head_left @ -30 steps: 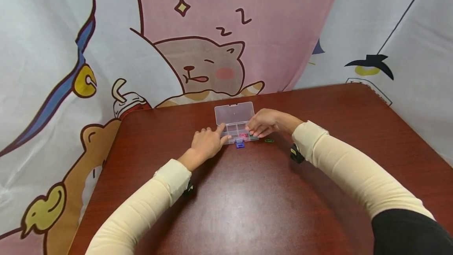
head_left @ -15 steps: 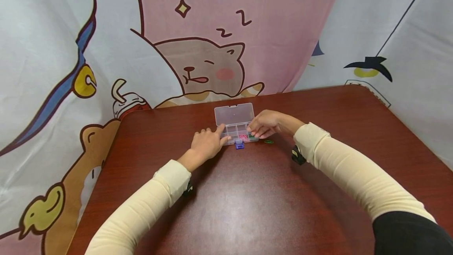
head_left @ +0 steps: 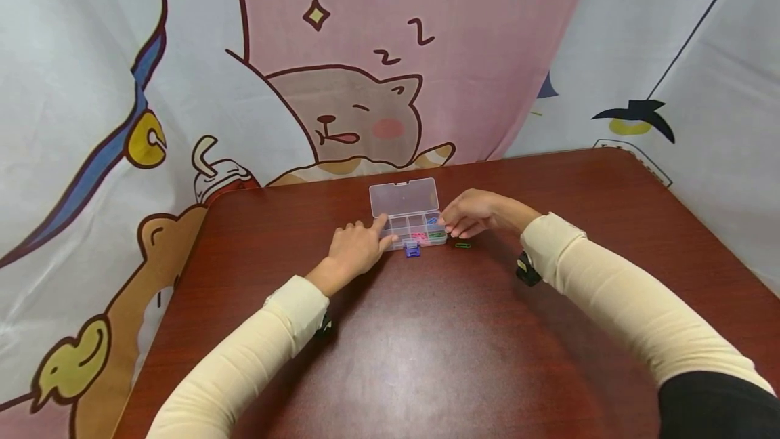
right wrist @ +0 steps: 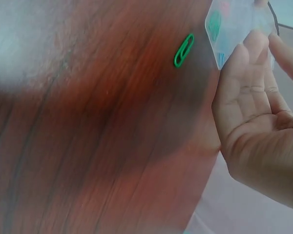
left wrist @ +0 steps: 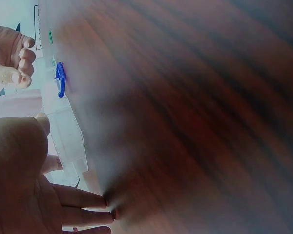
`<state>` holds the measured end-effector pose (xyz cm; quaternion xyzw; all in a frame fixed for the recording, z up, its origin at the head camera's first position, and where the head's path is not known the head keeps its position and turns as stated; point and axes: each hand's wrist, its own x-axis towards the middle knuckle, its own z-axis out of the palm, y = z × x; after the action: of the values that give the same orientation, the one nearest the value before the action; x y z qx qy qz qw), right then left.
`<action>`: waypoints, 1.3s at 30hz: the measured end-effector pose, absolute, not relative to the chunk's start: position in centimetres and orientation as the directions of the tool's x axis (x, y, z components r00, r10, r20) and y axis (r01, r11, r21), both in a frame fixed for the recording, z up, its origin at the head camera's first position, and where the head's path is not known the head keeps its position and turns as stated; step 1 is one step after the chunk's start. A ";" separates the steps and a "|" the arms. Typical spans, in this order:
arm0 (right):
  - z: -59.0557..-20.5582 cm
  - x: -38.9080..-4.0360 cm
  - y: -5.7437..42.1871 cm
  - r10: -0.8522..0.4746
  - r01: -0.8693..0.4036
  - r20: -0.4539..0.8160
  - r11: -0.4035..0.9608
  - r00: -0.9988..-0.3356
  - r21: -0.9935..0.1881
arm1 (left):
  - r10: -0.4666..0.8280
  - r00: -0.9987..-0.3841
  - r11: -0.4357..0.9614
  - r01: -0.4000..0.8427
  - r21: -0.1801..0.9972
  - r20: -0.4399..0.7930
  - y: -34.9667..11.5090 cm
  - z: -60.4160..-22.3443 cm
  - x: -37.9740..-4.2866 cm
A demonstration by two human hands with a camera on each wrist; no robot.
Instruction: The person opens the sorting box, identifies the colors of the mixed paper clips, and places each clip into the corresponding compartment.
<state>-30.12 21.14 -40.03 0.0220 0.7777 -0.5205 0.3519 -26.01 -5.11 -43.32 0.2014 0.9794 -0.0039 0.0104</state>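
A clear divided plastic box [head_left: 399, 225] stands on the table with its lid [head_left: 404, 197] raised. Pink paper clips [head_left: 418, 236], green paper clips [head_left: 436, 235] and blue paper clips [head_left: 432, 221] lie in separate compartments toward its right end. My left hand [head_left: 355, 247] touches the box's left end with thumb and index finger spread, its other fingers straight and down on the table in the left wrist view. Just off the right end is my right hand [head_left: 469, 212], fingers loosely bent; nothing shows in it. One green paper clip [right wrist: 184, 50] lies on the table nearby.
A blue latch [head_left: 412, 249] juts from the box's front. The brown table [head_left: 414, 344] extends around it, with a printed cartoon cloth [head_left: 487, 53] hanging behind its back edge.
My right hand has drawn back to the right from over the box's right compartments, which uncovers the blue and green paper clips. My left hand stays in place.
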 end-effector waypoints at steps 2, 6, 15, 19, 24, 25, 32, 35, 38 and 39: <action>-40.0 -30.1 21.5 -0.320 0.396 -0.567 0.464 -0.759 -0.792 | 0.394 -0.919 0.919 0.394 -0.002 -0.020 -5.1 -43.4 -26.0; -39.8 -30.0 22.2 -0.297 0.380 -0.561 0.493 -0.772 -0.783 | 0.395 -0.918 0.919 0.395 -0.001 -0.017 -5.1 -43.4 -26.0; -39.9 -29.9 23.7 -0.272 0.355 -0.563 0.549 -0.780 -0.757 | 0.402 -0.916 0.916 0.402 -0.010 -0.006 -5.2 -43.2 -26.0; -40.4 -29.5 24.2 -0.265 0.318 -0.567 0.613 -0.780 -0.723 | 0.403 -0.915 0.915 0.403 -0.010 -0.010 -5.2 -43.2 -26.0; -40.8 -28.6 24.0 -0.262 0.211 -0.549 0.729 -0.794 -0.652 | 0.410 -0.912 0.912 0.410 -0.013 -0.014 -5.3 -43.3 -26.0; -40.7 -28.4 23.9 -0.259 0.184 -0.542 0.753 -0.799 -0.632 | 0.411 -0.912 0.912 0.411 -0.012 -0.013 -5.3 -43.3 -26.0; -40.6 -27.7 22.5 -0.242 0.019 -0.455 0.867 -0.857 -0.497 | 0.405 -0.914 0.914 0.405 -0.005 0.002 -5.2 -43.4 -26.1; -40.6 -27.5 22.0 -0.245 -0.030 -0.423 0.890 -0.872 -0.454 | 0.406 -0.914 0.914 0.406 -0.001 0.000 -5.2 -43.5 -26.1; -40.5 -27.4 21.6 -0.228 -0.047 -0.409 0.912 -0.884 -0.407 | 0.406 -0.914 0.914 0.406 -0.003 -0.002 -5.2 -43.4 -26.0; -40.5 -27.4 21.4 -0.219 -0.047 -0.407 0.919 -0.887 -0.392 | 0.406 -0.914 0.914 0.406 -0.002 -0.001 -5.2 -43.4 -26.0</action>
<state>-27.36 21.44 -40.50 -0.0697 0.9527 -0.1892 0.2274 -26.01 -5.16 -43.41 0.2075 0.9782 -0.0012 0.0003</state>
